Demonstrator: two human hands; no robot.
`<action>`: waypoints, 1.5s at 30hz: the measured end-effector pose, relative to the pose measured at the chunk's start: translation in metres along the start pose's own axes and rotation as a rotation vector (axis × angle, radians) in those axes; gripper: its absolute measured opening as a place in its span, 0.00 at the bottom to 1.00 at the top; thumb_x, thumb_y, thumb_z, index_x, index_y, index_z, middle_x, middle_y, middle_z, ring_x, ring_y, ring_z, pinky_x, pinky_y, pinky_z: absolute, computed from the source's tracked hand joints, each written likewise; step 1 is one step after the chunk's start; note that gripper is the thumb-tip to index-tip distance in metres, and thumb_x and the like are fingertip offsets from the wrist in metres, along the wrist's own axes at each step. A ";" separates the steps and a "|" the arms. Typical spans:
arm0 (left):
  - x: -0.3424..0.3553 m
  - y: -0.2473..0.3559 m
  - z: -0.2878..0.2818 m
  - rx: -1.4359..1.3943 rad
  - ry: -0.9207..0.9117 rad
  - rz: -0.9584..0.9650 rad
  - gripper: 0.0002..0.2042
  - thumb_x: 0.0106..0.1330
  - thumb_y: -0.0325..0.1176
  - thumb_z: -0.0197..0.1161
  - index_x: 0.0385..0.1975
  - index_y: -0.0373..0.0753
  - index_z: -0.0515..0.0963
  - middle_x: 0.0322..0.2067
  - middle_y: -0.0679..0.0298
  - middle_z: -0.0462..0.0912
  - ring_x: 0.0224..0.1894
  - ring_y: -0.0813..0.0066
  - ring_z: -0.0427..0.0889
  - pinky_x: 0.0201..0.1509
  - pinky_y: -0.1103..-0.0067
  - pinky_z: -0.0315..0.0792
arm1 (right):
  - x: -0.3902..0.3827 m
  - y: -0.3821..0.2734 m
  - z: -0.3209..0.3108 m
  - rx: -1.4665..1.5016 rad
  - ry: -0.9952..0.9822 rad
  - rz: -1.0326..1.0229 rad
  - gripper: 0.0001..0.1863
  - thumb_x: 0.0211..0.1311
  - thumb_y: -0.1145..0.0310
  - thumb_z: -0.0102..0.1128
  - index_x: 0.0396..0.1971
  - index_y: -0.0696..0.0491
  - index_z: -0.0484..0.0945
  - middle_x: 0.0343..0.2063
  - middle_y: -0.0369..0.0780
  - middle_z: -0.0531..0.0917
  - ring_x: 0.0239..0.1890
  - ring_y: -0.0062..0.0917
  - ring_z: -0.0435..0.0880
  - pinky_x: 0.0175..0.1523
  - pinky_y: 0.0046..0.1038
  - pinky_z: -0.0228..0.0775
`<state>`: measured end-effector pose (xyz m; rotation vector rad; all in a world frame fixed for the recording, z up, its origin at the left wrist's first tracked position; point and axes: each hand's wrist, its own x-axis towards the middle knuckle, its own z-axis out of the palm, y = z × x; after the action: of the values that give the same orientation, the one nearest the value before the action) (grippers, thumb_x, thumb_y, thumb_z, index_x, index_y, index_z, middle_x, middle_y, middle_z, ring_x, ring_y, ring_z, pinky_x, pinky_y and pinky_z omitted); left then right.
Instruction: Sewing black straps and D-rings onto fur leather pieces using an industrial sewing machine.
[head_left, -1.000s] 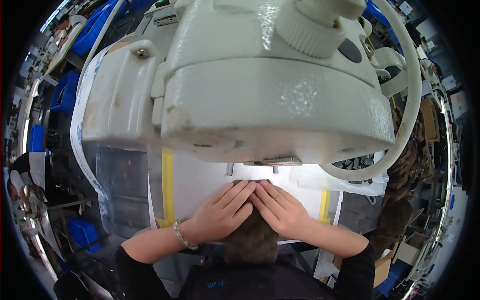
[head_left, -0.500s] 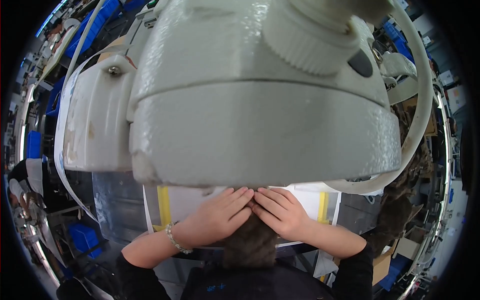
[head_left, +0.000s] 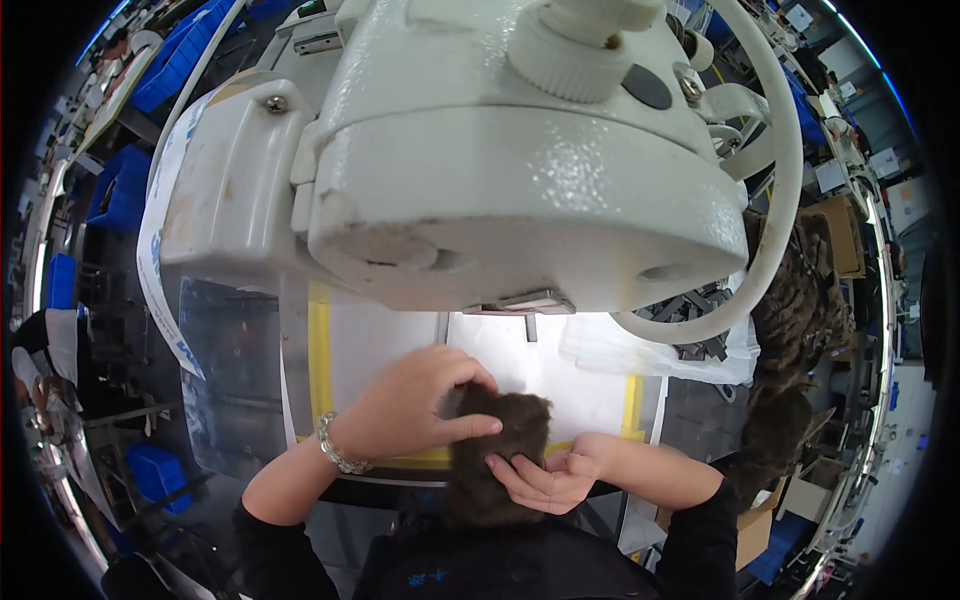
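A piece of dark brown fur fabric [head_left: 522,425] hangs over the near edge of the white work surface toward my lap. My left hand [head_left: 405,405], with a beaded bracelet at its wrist, has thumb and fingers closed on the piece's upper left part. Lower down on the right side, my right hand [head_left: 548,482] grips it with bent fingers, the thumb partly hidden. Beyond both hands stands a large off-white sewing machine [head_left: 530,170]; its needle area is mostly hidden under the head.
Yellow tape [head_left: 318,365] borders the white work surface [head_left: 375,335]. A clear plastic bag of dark strips [head_left: 705,325] lies to the right, below a looping white cable [head_left: 785,200]. More brown fur [head_left: 800,290] is heaped at the far right. A blue bin [head_left: 160,470] sits at the left.
Both hands have drawn back from under the machine head toward me with the fur piece. The right hand has dropped lower, and the view has shifted, showing the machine's underside and the bag.
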<state>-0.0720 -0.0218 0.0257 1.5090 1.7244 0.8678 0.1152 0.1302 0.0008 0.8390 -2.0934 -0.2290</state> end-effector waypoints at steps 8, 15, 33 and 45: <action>-0.016 0.028 0.015 -0.356 0.315 0.028 0.26 0.48 0.22 0.72 0.47 0.39 0.66 0.36 0.65 0.78 0.37 0.70 0.80 0.42 0.79 0.72 | -0.005 0.012 0.008 0.295 0.320 0.534 0.16 0.52 0.76 0.56 0.43 0.49 0.77 0.52 0.43 0.75 0.42 0.25 0.80 0.43 0.34 0.64; -0.015 0.021 0.030 -0.051 0.411 0.339 0.32 0.39 0.16 0.67 0.48 0.40 0.67 0.33 0.67 0.80 0.29 0.65 0.78 0.35 0.73 0.71 | 0.021 0.026 -0.026 1.674 0.174 1.619 0.13 0.63 0.76 0.56 0.46 0.62 0.74 0.41 0.46 0.83 0.45 0.24 0.81 0.52 0.26 0.70; -0.012 0.033 0.020 -0.021 0.498 0.413 0.28 0.41 0.25 0.75 0.46 0.38 0.72 0.34 0.64 0.82 0.29 0.70 0.79 0.33 0.77 0.67 | 0.018 0.017 -0.026 1.238 0.102 1.312 0.16 0.48 0.87 0.60 0.39 0.58 0.83 0.40 0.43 0.86 0.39 0.29 0.86 0.45 0.23 0.77; -0.015 0.026 0.019 0.111 0.575 0.515 0.09 0.48 0.24 0.70 0.29 0.41 0.81 0.33 0.69 0.84 0.29 0.77 0.79 0.29 0.81 0.66 | 0.021 0.019 -0.025 0.923 0.066 0.995 0.19 0.39 0.90 0.57 0.35 0.59 0.81 0.38 0.50 0.85 0.33 0.36 0.86 0.37 0.29 0.79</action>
<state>-0.0402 -0.0325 0.0381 1.9537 1.8074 1.6195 0.1164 0.1349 0.0379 0.1614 -2.2584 1.3337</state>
